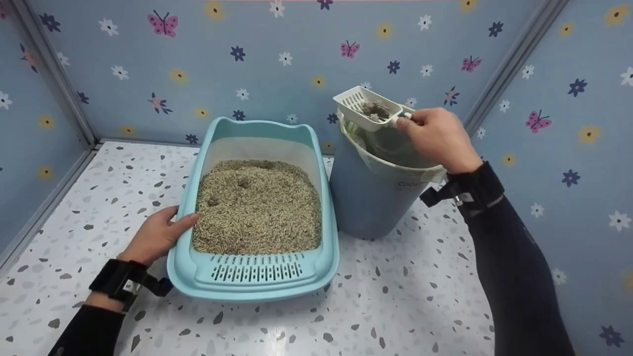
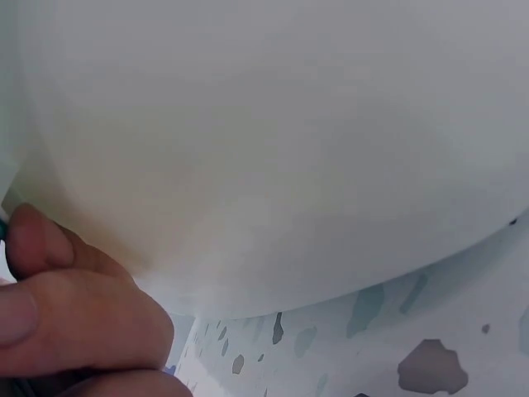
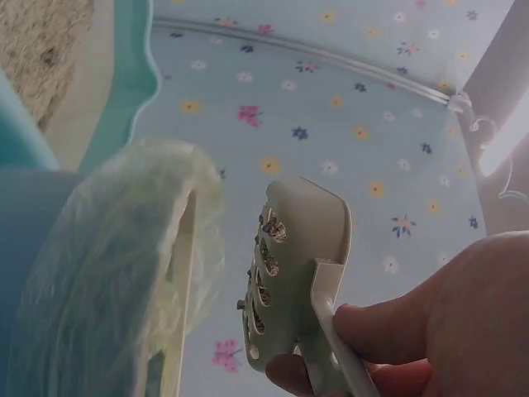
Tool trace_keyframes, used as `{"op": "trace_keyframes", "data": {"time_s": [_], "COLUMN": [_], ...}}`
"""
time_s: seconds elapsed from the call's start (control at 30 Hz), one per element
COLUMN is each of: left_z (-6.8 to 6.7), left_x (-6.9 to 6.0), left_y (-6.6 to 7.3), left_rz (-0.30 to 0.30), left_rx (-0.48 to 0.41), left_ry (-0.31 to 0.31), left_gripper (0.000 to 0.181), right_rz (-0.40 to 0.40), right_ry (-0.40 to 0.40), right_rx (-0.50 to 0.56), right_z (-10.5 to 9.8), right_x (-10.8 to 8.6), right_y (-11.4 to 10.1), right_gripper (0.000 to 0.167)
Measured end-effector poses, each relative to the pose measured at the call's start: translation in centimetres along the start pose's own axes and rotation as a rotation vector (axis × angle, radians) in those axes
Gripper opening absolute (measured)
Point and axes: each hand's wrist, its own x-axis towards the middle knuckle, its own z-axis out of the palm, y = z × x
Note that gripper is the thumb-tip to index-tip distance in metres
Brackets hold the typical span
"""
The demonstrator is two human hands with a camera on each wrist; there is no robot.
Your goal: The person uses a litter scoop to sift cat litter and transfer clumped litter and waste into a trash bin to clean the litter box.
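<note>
A light blue litter box [image 1: 252, 291] full of grainy litter [image 1: 262, 217] stands on the floor. My left hand [image 1: 158, 235] grips its left rim, thumb on top. Curled fingers [image 2: 83, 322] show in the left wrist view beside the box's pale outer wall [image 2: 273, 165]. With my right hand [image 1: 442, 138] I hold a white slotted litter scoop [image 1: 341, 106] by its handle, above the rim of a trash bin [image 1: 366, 198]. Grey-brown clumps [image 1: 376, 110] lie in the scoop. In the right wrist view, bits of them show through the slots of the scoop [image 3: 306, 223].
A thin translucent bag [image 1: 383, 165] lines the bin, which stands close against the box's right side. Two dark clumps [image 1: 212, 200] sit on the litter. Flowered blue panels [image 1: 277, 64] enclose the speckled floor [image 1: 395, 296] at the back and sides.
</note>
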Motion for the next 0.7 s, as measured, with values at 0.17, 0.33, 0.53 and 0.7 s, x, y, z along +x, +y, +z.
{"op": "trace_keyframes", "data": {"time_s": [0.17,0.33,0.53,0.7], "left_z": [0.1,0.1,0.1,0.0], "left_x": [0.1,0.0,-0.2,-0.2], "left_y": [-0.1,0.0,0.2,0.1], "left_rz": [-0.004,0.000,0.006,0.012], "left_rx": [-0.001,-0.002,-0.027,-0.032], "left_ry": [-0.001,-0.002,-0.004,-0.003], "left_gripper": [0.074,0.076,0.073,0.073], "right_rz": [0.014,0.029,0.029,-0.015], "right_ry": [0.024,0.018,0.010,0.004], "right_rx": [-0.100,-0.177,-0.286,-0.371], "right_z": [-0.2,-0.3,-0.5,-0.4], "right_x": [1.0,1.5,1.6,1.5], "right_y": [1.8,2.7,3.1,3.5], "right_gripper": [0.050,0.050,0.046,0.043]}}
